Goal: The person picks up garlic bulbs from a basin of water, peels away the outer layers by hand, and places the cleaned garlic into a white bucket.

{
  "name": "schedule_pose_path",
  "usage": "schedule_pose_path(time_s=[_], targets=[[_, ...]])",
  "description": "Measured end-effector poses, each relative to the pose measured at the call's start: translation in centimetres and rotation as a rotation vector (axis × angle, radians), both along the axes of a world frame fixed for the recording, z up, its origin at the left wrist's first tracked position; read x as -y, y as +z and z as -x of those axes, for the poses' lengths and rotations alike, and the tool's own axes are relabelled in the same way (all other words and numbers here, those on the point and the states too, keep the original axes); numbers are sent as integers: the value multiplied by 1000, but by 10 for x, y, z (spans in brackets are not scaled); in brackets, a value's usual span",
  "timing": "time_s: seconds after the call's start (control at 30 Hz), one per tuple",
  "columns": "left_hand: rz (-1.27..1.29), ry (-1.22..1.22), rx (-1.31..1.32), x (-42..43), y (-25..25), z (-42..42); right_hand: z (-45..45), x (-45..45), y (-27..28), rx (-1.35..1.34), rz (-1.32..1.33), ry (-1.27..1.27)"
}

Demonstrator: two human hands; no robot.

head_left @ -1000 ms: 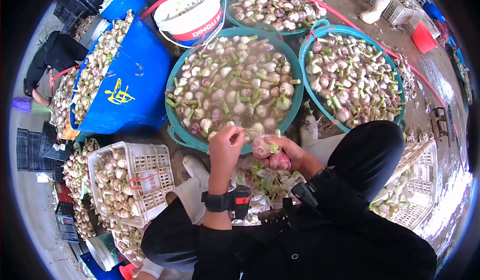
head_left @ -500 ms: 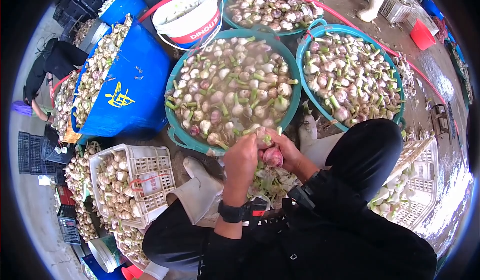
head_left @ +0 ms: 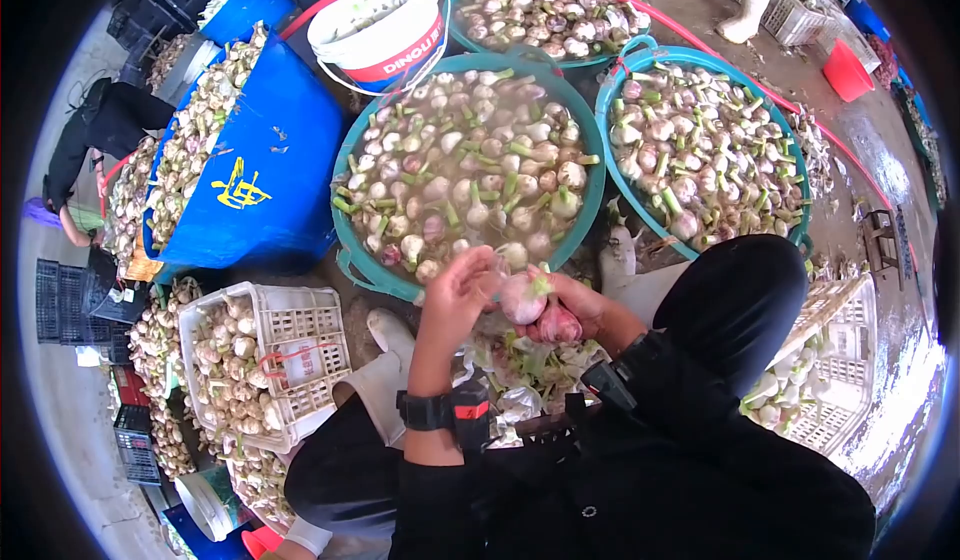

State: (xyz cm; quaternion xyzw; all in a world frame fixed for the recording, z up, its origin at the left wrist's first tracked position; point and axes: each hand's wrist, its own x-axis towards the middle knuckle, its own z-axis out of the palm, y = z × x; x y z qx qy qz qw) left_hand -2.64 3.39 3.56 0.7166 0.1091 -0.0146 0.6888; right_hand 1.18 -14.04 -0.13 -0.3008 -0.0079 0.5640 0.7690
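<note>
My right hand (head_left: 587, 306) is closed around two garlic bulbs, a whitish one (head_left: 523, 298) with a short green stem and a pink-purple one (head_left: 558, 324) below it. Just left of the whitish bulb is my left hand (head_left: 462, 285), its fingers apart and slightly curled, somewhat blurred. Both hands are over the near rim of a green tub (head_left: 350, 260), where many garlic bulbs sit in cloudy water. Beneath the hands lies a heap of loose garlic skins and leaves (head_left: 535, 365).
Another green tub (head_left: 601, 120) of garlic stands right, beside a red hose (head_left: 690, 32). A large blue tub (head_left: 275, 175), a white bucket (head_left: 385, 45) and a white crate (head_left: 310, 345) of garlic are left. Another white crate (head_left: 845, 360) is by my right knee. Other people are at the edges.
My left hand has moved left and up, away from the bulbs, and its fingers have opened. The whitish bulb now shows more clearly in my right hand, beside the pink one.
</note>
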Motion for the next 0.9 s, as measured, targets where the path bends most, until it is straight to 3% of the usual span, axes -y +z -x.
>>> schedule_pose_path(time_s=[0.07,0.2,0.3,0.37,0.47,0.6,0.7,0.77,0.8,0.9], targets=[[-184,-135,84,13,13,8,-2,1,-3,-6,-32,80],[-340,-139,80,19,19,11,1,-4,7,25,64,14],[-488,-10,85,22,19,14,0,-5,-2,-30,-45,20],[-763,1,101,22,20,17,7,-13,4,90,102,-247],[-844,28,299,26,12,16,8,-18,-5,191,144,-347],[-833,134,294,38,7,14,5,-11,-6,232,148,-314],[-1010,163,254,33,-1,12,6,-8,3,200,216,-254],[-294,185,-36,14,-22,8,3,-7,0,259,155,-241],[-44,187,-134,15,-10,8,-1,-4,0,262,152,-242],[117,210,-23,25,5,11,-3,0,-1,172,51,-140]])
